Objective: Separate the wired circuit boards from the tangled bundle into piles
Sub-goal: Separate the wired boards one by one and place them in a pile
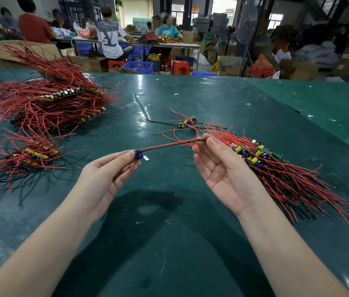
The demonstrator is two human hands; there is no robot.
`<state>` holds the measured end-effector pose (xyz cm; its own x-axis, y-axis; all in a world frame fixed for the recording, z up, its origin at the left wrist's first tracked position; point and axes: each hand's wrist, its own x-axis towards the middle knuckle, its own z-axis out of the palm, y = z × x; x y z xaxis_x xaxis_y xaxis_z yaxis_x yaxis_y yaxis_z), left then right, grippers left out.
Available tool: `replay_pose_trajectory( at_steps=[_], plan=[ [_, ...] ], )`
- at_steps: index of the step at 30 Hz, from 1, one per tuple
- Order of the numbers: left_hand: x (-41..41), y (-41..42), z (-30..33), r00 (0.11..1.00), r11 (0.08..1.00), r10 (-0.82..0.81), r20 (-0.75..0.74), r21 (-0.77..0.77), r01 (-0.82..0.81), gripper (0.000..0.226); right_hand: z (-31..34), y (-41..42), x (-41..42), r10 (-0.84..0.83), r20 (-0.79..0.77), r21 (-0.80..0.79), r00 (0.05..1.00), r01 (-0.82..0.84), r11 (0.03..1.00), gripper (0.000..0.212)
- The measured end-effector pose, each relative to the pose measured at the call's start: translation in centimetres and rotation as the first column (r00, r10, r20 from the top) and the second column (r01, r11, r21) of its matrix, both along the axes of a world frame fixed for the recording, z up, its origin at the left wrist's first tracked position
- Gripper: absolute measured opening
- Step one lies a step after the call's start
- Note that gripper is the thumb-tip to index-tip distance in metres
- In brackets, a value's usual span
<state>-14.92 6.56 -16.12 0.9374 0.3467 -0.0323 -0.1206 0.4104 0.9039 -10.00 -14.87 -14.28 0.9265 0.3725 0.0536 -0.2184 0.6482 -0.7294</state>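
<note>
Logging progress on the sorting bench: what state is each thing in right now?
Left hand: grip pinches the held board.
Right hand: grip pinches the board's wires.
Tangled bundle: lying unsorted, right.
Tall stack: piled, left.
Small pile: flat, near left.

Desk (190,99): dark green, glossy. Wires (287,185): red and black. Capacitors (255,160): yellow, blue. Stools (180,66): red.
</note>
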Motion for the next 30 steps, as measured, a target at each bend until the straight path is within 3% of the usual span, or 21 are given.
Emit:
replay_pose_trajectory(
  at_steps=[5,11,18,21,25,30],
  plan=[
    [0.2,0.1,0.3,1.000,0.988,-0.017,-0.020,-0.154,0.014,0.030,-0.5,0.2,0.3,-0.038,-0.002,-0.158,0.999,0.037,0.987,0.049],
    [-0.3,-1.3,0.3,0.982,0.974,-0.186,0.022,-0.129,0.188,0.032,-1.8,2.2,-1.0,0.092,-0.014,-0.385,0.996,-0.090,0.919,0.051],
    [-1.0,-2.4,-0.5,0.969,0.929,-0.248,0.005,0.286,0.236,0.025,-2.3,2.5,-1.5,0.064,0.144,-0.440,0.987,0.006,0.898,0.015],
    [-1.1,-2.5,-0.5,0.970,0.855,-0.242,-0.001,0.472,0.214,0.026,-2.5,2.7,-1.7,0.033,0.184,-0.509,0.982,0.066,0.858,0.017],
    [-1.2,-2.2,-0.8,0.988,0.692,-0.156,-0.019,0.711,0.123,0.022,-2.1,2.8,-1.7,0.014,0.130,-0.429,0.991,0.043,0.902,0.015],
    [-1.1,-1.8,-0.8,0.983,0.614,-0.177,-0.046,0.775,0.147,0.024,-2.0,2.8,-1.6,0.041,0.042,-0.368,0.998,-0.023,0.929,0.015]
  ],
)
